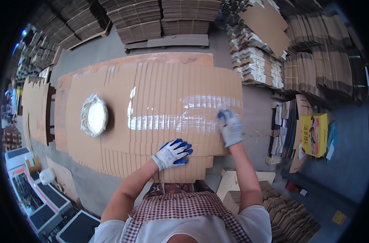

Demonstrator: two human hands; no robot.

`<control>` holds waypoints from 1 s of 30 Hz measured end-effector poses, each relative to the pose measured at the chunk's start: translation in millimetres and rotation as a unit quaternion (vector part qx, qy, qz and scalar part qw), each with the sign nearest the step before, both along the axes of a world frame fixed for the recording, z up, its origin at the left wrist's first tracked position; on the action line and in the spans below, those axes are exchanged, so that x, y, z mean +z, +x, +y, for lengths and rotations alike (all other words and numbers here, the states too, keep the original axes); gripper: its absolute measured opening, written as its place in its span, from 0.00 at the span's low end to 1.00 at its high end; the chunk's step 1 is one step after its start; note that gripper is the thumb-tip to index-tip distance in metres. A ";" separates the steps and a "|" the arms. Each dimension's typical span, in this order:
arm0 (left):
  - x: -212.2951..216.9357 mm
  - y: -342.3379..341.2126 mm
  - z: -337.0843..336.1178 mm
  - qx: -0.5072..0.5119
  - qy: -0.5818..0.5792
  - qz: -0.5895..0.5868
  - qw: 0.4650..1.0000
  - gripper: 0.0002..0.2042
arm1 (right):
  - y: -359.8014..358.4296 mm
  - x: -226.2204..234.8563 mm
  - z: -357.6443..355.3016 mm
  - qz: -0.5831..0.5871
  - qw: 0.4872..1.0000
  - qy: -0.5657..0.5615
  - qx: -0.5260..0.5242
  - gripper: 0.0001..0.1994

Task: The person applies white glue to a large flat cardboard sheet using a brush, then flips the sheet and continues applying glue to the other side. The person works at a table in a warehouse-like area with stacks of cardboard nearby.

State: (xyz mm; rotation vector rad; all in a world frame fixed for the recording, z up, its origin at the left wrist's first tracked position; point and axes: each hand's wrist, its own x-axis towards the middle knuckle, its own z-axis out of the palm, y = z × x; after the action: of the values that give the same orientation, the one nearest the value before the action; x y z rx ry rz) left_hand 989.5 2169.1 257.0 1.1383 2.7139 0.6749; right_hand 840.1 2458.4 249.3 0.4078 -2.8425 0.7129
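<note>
Overlapping cardboard sheets (123,93) lie fanned out in front of me, their edges making a row of narrow strips. Wet-looking white streaks (160,121), like glue, run across those strips toward the right. My left hand (172,154), in a white and blue work glove, rests flat on the near part of the cardboard with its fingers spread. At the right end of the streaks, my gloved right hand (230,126) is closed with its fingers curled down; what it holds is hidden. A plastic-lined bowl (85,125) of white liquid sits on the cardboard at the left.
Under the cardboard is a wooden board (184,59). Bundled cardboard stacks (180,20) stand behind, and more stacks (314,73) fill the right. A yellow box (314,134) is at the right. At the lower left stands a machine (34,190) with a white jug (47,176) beside it.
</note>
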 end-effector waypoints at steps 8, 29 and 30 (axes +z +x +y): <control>0.6 -3.5 5.0 0.002 0.005 0.008 1.000 0.24 | 6.2 1.1 57.3 -0.010 0.986 0.015 -0.165 0.15; 8.2 0.7 12.9 0.002 -0.021 -0.005 1.000 0.25 | 87.4 -27.4 69.1 -0.117 0.980 0.084 -0.137 0.21; 6.2 1.7 11.0 0.005 -0.025 -0.004 1.000 0.26 | 84.6 -19.5 75.1 -0.089 0.983 0.072 -0.145 0.21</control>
State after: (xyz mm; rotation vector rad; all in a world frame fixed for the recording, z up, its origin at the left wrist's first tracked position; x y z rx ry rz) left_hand 991.2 2180.2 263.2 1.1080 2.7155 0.6088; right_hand 924.7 2533.5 229.8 -0.0567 -3.0397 0.5123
